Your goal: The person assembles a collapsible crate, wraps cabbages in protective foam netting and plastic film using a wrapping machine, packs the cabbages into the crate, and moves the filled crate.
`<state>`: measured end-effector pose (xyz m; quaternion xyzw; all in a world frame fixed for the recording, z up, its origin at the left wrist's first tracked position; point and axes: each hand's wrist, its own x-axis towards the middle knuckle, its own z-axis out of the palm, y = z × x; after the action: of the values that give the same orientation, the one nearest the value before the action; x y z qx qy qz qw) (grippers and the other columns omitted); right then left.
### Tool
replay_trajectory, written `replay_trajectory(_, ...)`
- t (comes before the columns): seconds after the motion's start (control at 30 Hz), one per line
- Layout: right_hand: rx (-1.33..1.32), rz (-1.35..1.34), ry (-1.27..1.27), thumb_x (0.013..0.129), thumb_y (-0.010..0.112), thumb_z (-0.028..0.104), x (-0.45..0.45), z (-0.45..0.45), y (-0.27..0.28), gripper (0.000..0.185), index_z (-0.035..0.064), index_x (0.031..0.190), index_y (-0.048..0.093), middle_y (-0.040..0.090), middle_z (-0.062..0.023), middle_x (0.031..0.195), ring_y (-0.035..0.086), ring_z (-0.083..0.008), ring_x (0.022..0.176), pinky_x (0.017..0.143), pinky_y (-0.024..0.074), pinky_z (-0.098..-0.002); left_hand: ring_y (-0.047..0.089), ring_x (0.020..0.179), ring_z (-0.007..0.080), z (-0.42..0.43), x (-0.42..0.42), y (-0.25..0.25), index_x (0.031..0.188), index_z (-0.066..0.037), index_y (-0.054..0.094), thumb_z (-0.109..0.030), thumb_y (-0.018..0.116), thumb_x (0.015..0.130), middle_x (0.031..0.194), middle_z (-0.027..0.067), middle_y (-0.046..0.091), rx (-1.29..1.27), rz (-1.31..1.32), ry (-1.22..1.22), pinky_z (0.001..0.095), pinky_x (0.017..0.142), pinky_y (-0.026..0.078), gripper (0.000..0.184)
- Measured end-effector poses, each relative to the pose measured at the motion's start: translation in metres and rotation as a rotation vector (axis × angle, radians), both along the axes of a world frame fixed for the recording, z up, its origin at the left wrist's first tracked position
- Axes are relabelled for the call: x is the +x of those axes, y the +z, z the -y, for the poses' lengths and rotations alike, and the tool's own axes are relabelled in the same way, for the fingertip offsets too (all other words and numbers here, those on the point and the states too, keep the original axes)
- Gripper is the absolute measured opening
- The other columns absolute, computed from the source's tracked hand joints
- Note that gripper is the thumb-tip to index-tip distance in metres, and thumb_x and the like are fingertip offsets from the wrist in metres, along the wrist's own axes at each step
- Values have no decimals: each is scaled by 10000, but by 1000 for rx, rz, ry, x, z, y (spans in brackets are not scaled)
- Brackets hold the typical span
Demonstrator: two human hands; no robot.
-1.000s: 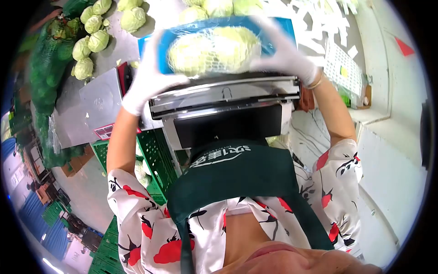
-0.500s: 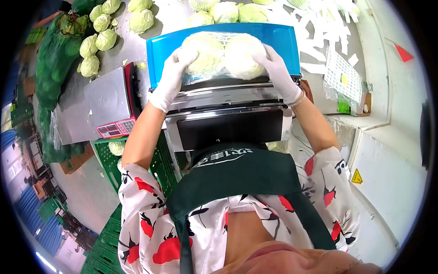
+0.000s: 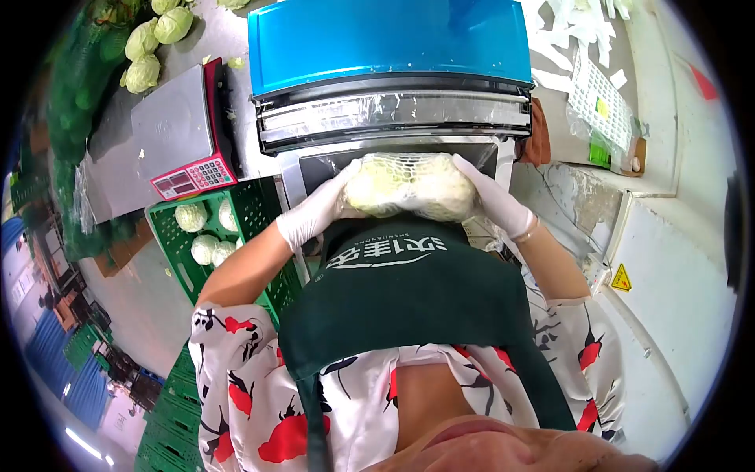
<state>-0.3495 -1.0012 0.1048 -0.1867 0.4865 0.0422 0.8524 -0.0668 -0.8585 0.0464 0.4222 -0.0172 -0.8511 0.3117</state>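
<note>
- Biggest change from half a second ago: the cabbage pack (image 3: 409, 186) is off the blue top (image 3: 385, 43) of the machine (image 3: 393, 118) and pulled way back toward the person's body. That blue top now shows right across, with the metal bar (image 3: 330, 122) along its near side.
- Where it is now: over the machine's near edge, covering part of the dark panel (image 3: 318, 167), just by the green apron (image 3: 393, 307). Can't tell if its underside touches either one.
- Long axis runs left to right, pretty much level and parallel to the machine's near edge. Two cabbages sit side by side in clear film and white netting, so one end points at each hand.
- Grip: both gloved hands have it squeezed between them, set apart by the pack's full length. Left hand (image 3: 334, 200) is on the left end, right hand (image 3: 494, 197) on the right end.
- Arms are drawn in too, elbows bent more than before.
- Green crate (image 3: 263, 228) below the table's (image 3: 118, 181) near edge shows more of its wrapped cabbages (image 3: 206, 249) now.
- Scale (image 3: 177, 126) sits at that near edge, left of the machine. Loose cabbages (image 3: 143, 73) are further back on the left, and a white perforated tray (image 3: 602, 102) is over by the right edge.
</note>
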Motion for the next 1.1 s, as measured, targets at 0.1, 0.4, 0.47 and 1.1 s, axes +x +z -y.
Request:
replay_trajectory(0.1, 154, 53, 10, 1007, 480, 551, 0, 14, -15, 707, 36, 1483, 391, 492, -79, 1468, 455, -203, 1343, 1116, 364, -480, 460, 1383, 240, 10, 3, 6, 1538, -95, 317, -584, 327, 1037, 1518, 103, 453, 51, 26, -2, 440, 1156, 349, 701)
replay_trajectory(0.4, -1463, -448, 571, 1027, 564, 262, -69, -57, -30, 253, 100, 1182, 681, 598, -127, 1324, 522, -255, 1275, 1031, 432, -430, 691, 1041, 317, -58, -24, 18, 1461, -26, 403, -96, 637, 934, 1109, 187, 706, -450, 1052, -201, 383, 947, 541, 581)
replay_trajectory(0.47, -1232, -401, 339, 1027, 567, 246, -69, -62, -38, 211, 77, 1065, 687, 619, -88, 1022, 571, -183, 978, 851, 470, -347, 733, 803, 250, -54, -25, 13, 1357, -67, 549, -61, 639, 926, 1003, 182, 724, -606, 1447, -275, 335, 740, 591, 440)
replay_trajectory(1.1, -1312, -45, 759, 934, 617, 183, -39, -118, -140, 185, 20, 1021, 609, 606, -121, 981, 613, -256, 875, 694, 489, -395, 660, 790, 108, -121, -49, -78, 1126, 26, 689, -123, 519, 1014, 953, 73, 722, 53, 393, 402, 252, 722, 529, 252)
